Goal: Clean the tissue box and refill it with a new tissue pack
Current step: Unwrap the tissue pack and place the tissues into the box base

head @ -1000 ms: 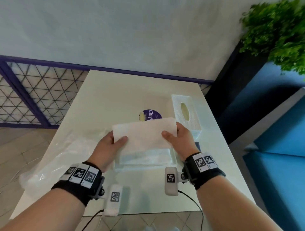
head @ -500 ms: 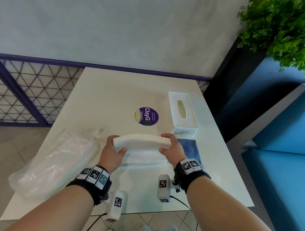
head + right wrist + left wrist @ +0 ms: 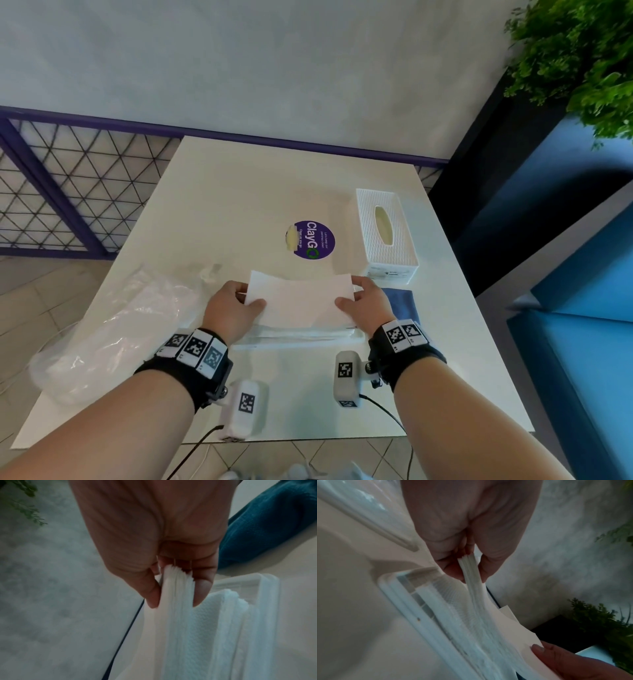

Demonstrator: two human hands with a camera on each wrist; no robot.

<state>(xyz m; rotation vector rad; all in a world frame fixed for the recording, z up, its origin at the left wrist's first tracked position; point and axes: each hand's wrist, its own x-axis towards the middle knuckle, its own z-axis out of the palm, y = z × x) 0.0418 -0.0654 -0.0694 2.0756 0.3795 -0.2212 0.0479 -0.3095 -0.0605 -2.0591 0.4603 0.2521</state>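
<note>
**Tissue stack lowered flat over the tray**

Both hands have brought the stack of tissues down and levelled it: a second ago it was tipped up with its broad face toward the head camera, half a second ago it was bowed between the hands, and now it lies nearly flat.

Going left to right, a crumpled clear plastic wrapper (image 3: 113, 329) lies on the left part of the white table (image 3: 239, 192). The left hand (image 3: 233, 310) pinches the stack's left end, thumb on top and fingers beneath. The tissue stack (image 3: 301, 301) spans between the hands, just above more tissues lying in the white base tray (image 3: 406, 596). The right hand (image 3: 368, 305) pinches the right end the same way. A blue cloth (image 3: 402, 303) lies on the table just beside that hand. Behind it stands the white tissue box cover (image 3: 387, 233), its oval slot up, apart from the tray.

Judging from this, the refill is being seated on the base; the cover is not yet back on, so closing the box remains.
</note>
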